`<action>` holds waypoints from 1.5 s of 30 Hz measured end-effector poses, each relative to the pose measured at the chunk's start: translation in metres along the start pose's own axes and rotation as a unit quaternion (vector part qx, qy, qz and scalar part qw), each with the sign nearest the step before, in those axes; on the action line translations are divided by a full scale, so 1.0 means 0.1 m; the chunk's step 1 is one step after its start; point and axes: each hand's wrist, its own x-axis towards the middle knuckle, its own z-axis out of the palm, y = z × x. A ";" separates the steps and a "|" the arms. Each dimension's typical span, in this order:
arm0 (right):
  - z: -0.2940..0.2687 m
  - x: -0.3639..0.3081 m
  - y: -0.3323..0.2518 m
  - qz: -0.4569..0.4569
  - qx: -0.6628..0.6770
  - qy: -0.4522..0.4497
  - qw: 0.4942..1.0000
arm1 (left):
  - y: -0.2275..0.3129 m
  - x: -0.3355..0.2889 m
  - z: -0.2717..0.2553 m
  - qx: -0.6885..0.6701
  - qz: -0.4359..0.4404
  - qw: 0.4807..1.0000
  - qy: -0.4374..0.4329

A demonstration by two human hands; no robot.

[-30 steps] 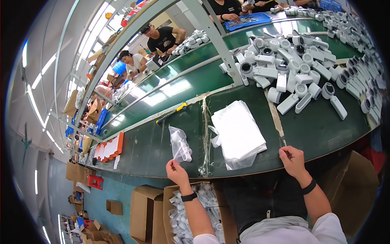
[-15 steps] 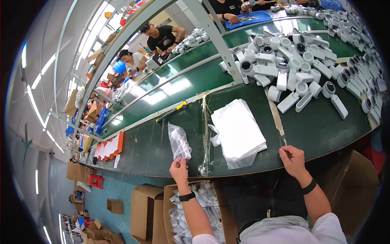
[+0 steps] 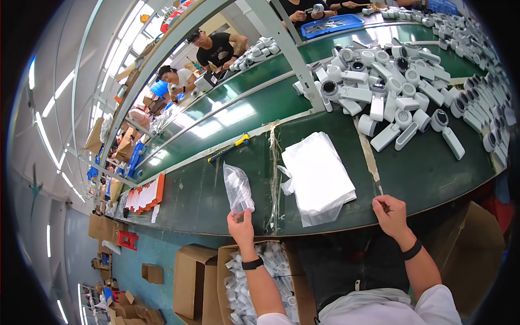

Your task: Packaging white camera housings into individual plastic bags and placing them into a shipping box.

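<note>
A dark green bench (image 3: 197, 195) carries a white stack (image 3: 318, 176). Counting from that stack, white handheld fans (image 3: 396, 86) lie heaped at one o'clock, a yellow-and-dark tool (image 3: 229, 149) at ten, a filled clear bag (image 3: 236, 184) at nine, orange-edged pieces (image 3: 146, 196) beyond.

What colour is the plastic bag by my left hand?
Translucent, colourless plastic bag; head view shows it best.

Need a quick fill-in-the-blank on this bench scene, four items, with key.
1. The person's ____ hand is at the near end of the clear plastic bag with a white item inside.
2. In the picture, the flat white stack lies to the ____ of that bag.
3. The shallow plastic tray across the line is coloured ____.
4. The long yellow-and-blue tool lies on a tabletop coloured dark ____.

Missing words: left; right; blue; green.
</note>
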 end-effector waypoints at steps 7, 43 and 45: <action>-0.01 0.01 0.02 -0.011 -0.013 -0.004 1.000 | -0.01 0.03 0.04 0.087 -0.019 0.995 -0.042; -1.00 0.26 -0.11 0.025 -0.036 0.221 0.974 | 0.44 -0.73 0.51 -0.065 -0.008 0.992 -0.109; -1.51 0.52 -0.01 -0.034 -0.273 0.282 0.919 | 0.52 -0.75 0.56 -0.084 -0.021 0.990 -0.112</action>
